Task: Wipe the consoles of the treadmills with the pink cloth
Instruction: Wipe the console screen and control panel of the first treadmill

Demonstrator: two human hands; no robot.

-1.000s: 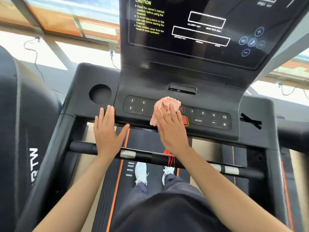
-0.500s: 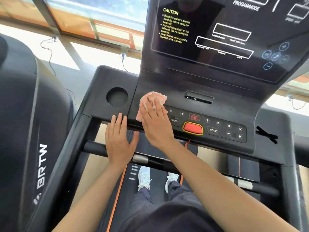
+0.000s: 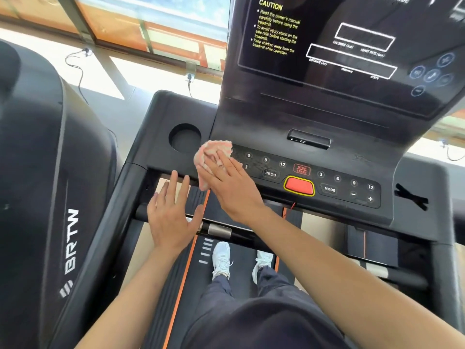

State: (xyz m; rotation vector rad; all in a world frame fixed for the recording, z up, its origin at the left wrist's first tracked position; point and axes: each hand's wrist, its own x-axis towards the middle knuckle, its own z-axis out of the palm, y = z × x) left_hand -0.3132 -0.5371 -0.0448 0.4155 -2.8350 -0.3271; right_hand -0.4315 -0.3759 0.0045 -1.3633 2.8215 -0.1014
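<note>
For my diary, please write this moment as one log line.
right hand: presses crumpled pink cloth on black treadmill console | left hand: fingers spread, holds nothing | step: wiping

- White trainers (image 3: 221,258) are worn on both feet, seen just below the handlebar (image 3: 219,230).
- Dark navy trousers (image 3: 219,290) are worn, bunched in folds above the trainers, lower beneath the handlebar.
- A dark top (image 3: 264,326) is seen lowest beneath the handlebar.
- Both arms are left bare from the left hand (image 3: 173,217) and the right hand (image 3: 234,187) back to the frame's edge.
</note>
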